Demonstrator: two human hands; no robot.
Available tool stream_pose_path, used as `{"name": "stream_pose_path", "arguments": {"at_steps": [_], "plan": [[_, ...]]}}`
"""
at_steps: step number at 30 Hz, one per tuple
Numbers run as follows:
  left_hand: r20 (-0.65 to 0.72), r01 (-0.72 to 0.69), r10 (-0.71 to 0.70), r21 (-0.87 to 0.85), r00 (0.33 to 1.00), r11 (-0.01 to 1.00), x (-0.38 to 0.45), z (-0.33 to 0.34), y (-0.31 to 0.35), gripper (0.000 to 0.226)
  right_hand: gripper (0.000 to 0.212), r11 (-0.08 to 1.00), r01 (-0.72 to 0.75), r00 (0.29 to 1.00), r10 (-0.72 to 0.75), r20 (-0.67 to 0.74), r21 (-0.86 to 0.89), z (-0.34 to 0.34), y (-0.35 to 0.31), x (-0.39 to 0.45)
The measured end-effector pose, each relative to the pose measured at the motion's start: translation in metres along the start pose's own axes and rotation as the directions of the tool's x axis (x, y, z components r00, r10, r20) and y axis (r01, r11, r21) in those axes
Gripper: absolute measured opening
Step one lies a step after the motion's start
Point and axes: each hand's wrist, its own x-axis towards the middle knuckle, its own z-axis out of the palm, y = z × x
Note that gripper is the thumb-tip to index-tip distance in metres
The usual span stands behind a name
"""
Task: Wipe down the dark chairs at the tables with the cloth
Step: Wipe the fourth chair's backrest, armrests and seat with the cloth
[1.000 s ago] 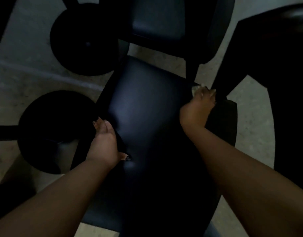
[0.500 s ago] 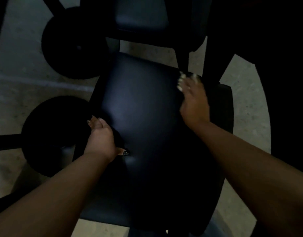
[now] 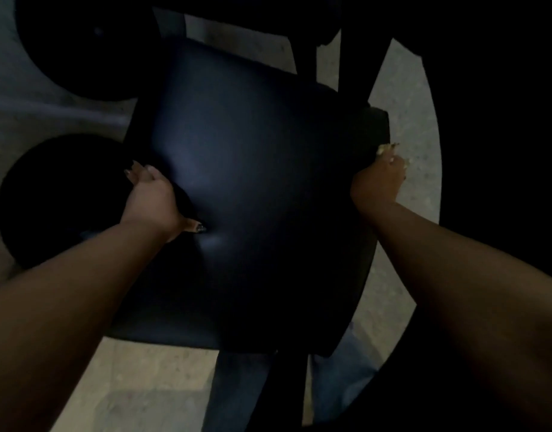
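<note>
1. Dark chair seat [image 3: 252, 188] fills centre of view, above pale floor [image 3: 137, 381].
2. Left hand [image 3: 153, 201]: grip closed on seat's left edge.
3. Right hand [image 3: 377, 182]: grip bunched on pale cloth [image 3: 387, 148] at seat's right edge.
</note>
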Motion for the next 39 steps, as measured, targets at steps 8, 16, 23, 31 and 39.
{"name": "stream_pose_path", "arguments": {"at_steps": [8, 16, 23, 31, 39], "plan": [[-0.019, -0.042, 0.043, 0.056, 0.999, 0.998, -0.001, 0.000, -0.001, 0.142, 0.063, 0.960, -0.268, 0.951, 0.277, 0.136, -0.082, 0.046, 0.050, -0.085], [-0.082, -0.038, 0.034, -0.050, 0.996, 0.998, -0.003, 0.002, -0.003, 0.140, 0.058, 0.903, -0.287, 0.833, 0.401, 0.382, -0.320, 0.045, 0.052, -0.169], [-0.132, -0.048, 0.019, -0.217, 0.991, 0.975, -0.005, 0.014, -0.016, 0.139, 0.025, 0.898, -0.438, 0.557, 0.232, 0.798, 0.045, -0.042, -0.010, -0.112], [-0.317, -0.159, 0.031, -0.385, 0.948, 0.909, -0.015, 0.046, -0.040, 0.109, 0.032, 0.755, 0.586, 0.749, -0.643, 0.158, 0.295, -0.068, -0.146, -0.059], [-0.309, -0.042, -0.086, -0.386, 0.947, 0.922, -0.015, 0.076, -0.067, 0.090, 0.047, 0.478, 0.878, 0.469, -0.872, 0.137, 0.034, 0.004, -0.213, -0.050]]}}
